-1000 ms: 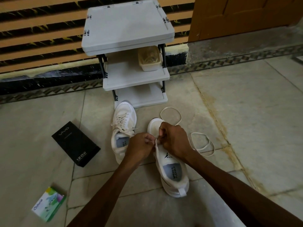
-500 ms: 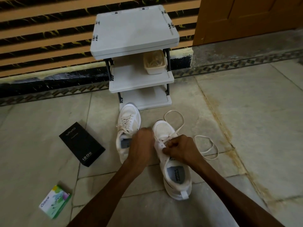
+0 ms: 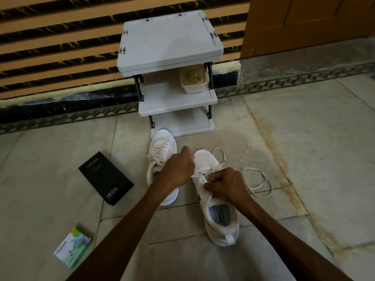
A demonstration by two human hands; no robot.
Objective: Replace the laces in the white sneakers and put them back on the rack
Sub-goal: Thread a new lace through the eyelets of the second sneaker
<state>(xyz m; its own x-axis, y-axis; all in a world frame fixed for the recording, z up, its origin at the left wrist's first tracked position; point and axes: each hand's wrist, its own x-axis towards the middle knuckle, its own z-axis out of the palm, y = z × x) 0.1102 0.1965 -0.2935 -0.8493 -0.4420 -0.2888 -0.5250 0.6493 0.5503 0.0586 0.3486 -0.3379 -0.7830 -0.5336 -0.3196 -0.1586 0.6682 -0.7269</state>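
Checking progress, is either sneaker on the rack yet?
No, the laced sneaker and the sneaker being laced both stand on the floor before the rack.

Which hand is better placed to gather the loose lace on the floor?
Right hand: it is at the eyelets of the half-laced sneaker, on the side where the loose lace loops on the floor. The left hand is on the opposite side, by the other sneaker.

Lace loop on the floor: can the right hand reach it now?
Probably yes: the lace loop lies on open floor beside the right hand, nothing between; its grip is busy lacing the sneaker.
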